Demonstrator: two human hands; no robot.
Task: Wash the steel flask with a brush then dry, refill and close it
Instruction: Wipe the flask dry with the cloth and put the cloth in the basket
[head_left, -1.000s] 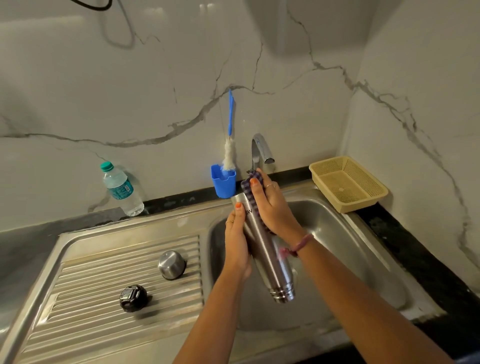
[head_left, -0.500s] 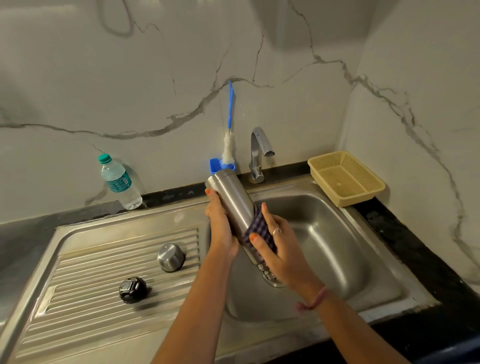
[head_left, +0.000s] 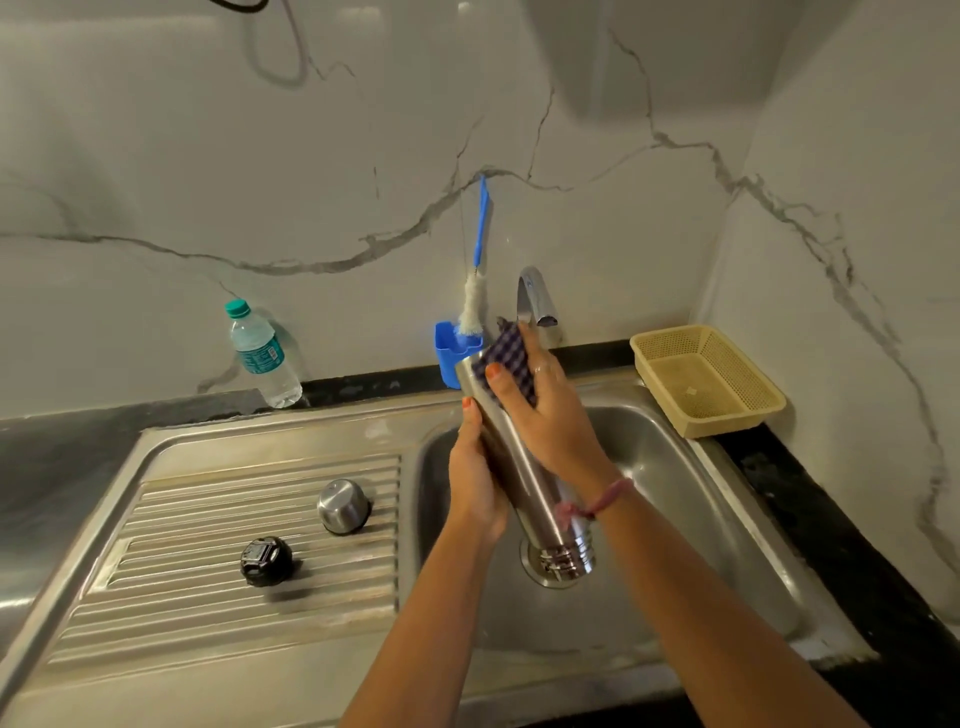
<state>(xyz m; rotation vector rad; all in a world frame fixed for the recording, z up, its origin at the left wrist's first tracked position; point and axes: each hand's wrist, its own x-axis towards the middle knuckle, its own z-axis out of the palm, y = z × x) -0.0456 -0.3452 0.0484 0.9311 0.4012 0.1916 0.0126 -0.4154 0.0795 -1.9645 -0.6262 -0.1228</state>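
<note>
While the flask is held over the sink basin, items run left to right as follows. Plastic water bottle (head_left: 262, 356), green cap, stands upright on the dark counter against the marble wall. On the ribbed draining board (head_left: 218, 582): black stopper (head_left: 266, 561) nearer the front, steel cup lid (head_left: 343, 505) mouth-down just behind and to its right; the two are apart. Blue holder (head_left: 451, 353) at the wall carries the bottle brush (head_left: 475, 291), bristles down, blue handle up.

Left hand (head_left: 475, 483) grips the steel flask (head_left: 524, 467) at mid-body, fingers wrapped round its left side. Flask is tilted, base up toward the wall, threaded mouth down over the drain. Right hand (head_left: 545, 410) presses a checked cloth (head_left: 509, 361) onto the flask's upper end, thumb and fingers curled round cloth and flask together. Tap (head_left: 535, 301) stands just behind the cloth. Sink basin (head_left: 717, 519) lies under both hands. Yellow mesh basket (head_left: 706, 379) sits on the far right counter corner.
</note>
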